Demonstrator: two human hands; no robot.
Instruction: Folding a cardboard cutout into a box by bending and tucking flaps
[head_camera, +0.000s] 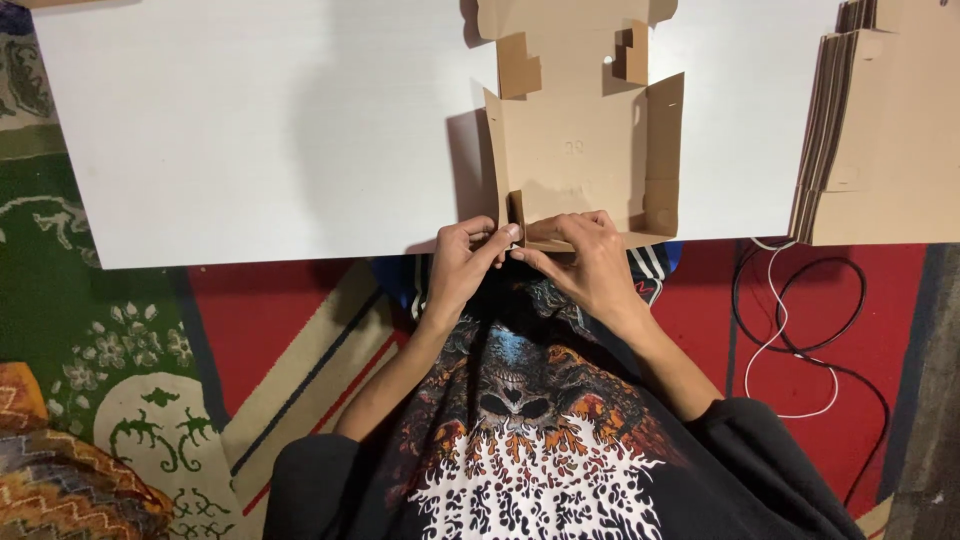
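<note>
Both hands work the near edge of a half-folded cardboard box that lies on a white board, at the edge closest to the person. The left hand pinches the near-left corner flap between thumb and fingers; the right hand presses its fingers along the near wall, gripping the fold. The risk here is a crooked crease — if the two hands push unevenly, the thin wall could buckle or the corner tab tear instead of slotting in. The box also sits right at the board's rim, so a hard push might slide it off toward the lap. Whether the tab is already tucked is hard to tell; the fingers cover it.

A stack of flat boxes waits at the right. Below lies a patterned rug — and a loose cable curls nearby.
</note>
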